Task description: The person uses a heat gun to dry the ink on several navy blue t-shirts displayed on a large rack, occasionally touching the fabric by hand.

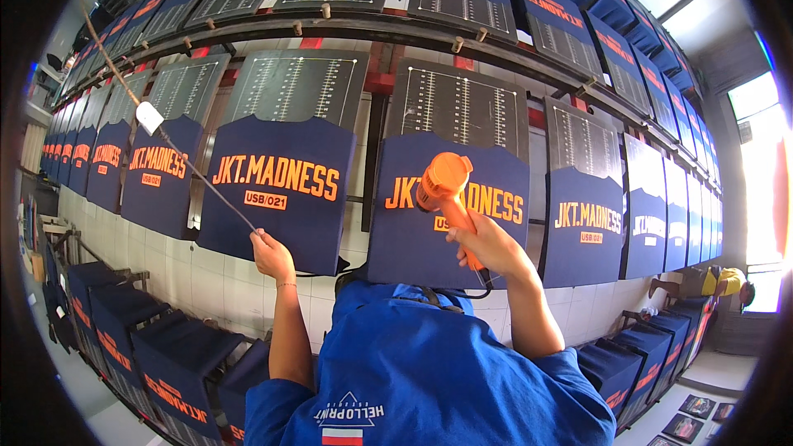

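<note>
My right hand (494,246) is wrapped round the handle of an orange hair dryer (450,177). Its dark nozzle points left, over the orange print of a navy shirt (396,256) stretched on a dark board. With closed fingers, my left hand (273,256) grips a thin dark cord (216,190) in front of the neighbouring navy shirt (273,227). From there the cord runs taut up to the far left, through a white connector-like piece (149,118). Below the hands, a stretch of dark cord shows near my waist.
Printing boards (458,103) with white scale marks stand in long rows, navy printed shirts on them. A metal rail (396,30) with pegs runs behind. More shirts (178,363) hang behind me on both sides. A person in yellow (723,282) is at the far right.
</note>
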Demonstrator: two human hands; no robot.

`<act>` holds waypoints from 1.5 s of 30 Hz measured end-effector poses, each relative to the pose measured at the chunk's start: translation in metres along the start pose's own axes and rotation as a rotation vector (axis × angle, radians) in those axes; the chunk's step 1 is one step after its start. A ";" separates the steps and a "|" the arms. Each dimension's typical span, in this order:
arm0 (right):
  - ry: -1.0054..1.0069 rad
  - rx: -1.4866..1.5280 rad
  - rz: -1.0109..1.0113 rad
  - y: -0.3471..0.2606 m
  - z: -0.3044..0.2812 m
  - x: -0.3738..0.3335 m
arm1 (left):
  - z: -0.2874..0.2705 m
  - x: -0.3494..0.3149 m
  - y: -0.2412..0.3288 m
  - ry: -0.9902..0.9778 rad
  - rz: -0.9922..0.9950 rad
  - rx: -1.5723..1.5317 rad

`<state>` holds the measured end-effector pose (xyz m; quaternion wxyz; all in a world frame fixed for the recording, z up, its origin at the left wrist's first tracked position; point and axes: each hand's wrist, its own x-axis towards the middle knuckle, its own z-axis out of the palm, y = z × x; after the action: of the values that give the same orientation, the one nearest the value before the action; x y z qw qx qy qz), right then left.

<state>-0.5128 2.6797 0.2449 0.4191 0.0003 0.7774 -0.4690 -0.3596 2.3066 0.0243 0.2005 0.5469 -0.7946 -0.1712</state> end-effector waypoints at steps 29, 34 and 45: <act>-0.036 0.025 -0.041 0.025 -0.039 -0.008 | -0.007 -0.034 0.017 -0.021 -0.007 -0.150; 0.005 0.063 -0.128 0.021 -0.045 0.009 | 0.005 -0.053 0.058 -0.008 -0.116 0.135; -0.005 0.063 -0.166 0.027 -0.068 0.021 | 0.020 -0.072 0.080 -0.027 -0.274 0.340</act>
<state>-0.5600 2.7357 0.2260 0.3803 -0.0523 0.7587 -0.5263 -0.4108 2.4029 0.0370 0.0697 0.6735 -0.7328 -0.0677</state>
